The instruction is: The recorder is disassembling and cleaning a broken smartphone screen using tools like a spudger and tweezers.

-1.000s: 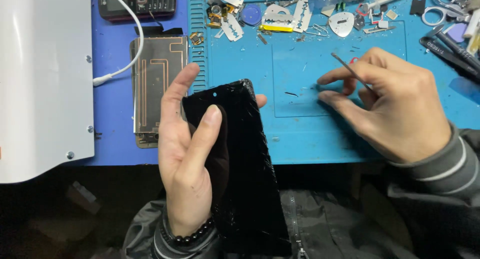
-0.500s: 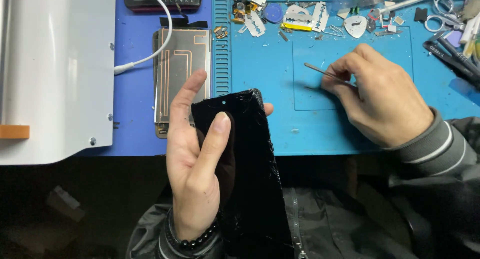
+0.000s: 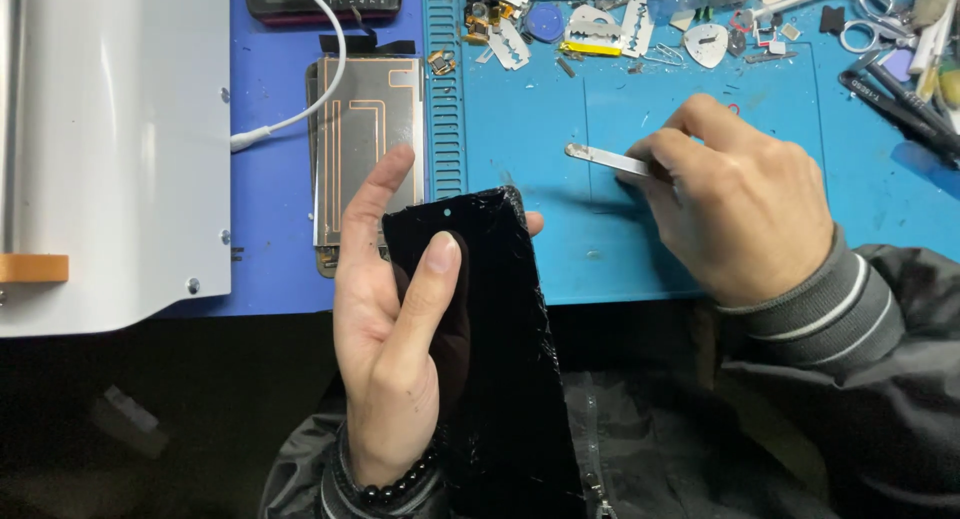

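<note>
left hand (image 3: 395,364): wrapped around the black phone screen (image 3: 490,319), thumb lying across the glass, fingers behind it; screen hangs just off the near edge of the blue mat (image 3: 560,149)
right hand (image 3: 745,204): closed on a thin metal pry tool (image 3: 605,160), tip pointing left, low over the mat's middle
back panel (image 3: 370,149): flat on the mat's left part, just beyond the screen
mat's far edge: razor blades (image 3: 610,24), scissors (image 3: 870,24), picks
white machine (image 3: 110,149): left of the mat

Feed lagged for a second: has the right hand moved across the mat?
Cannot tell: the right hand with its metal tool sits in nearly the same spot on the blue mat; the camera shifted.
</note>
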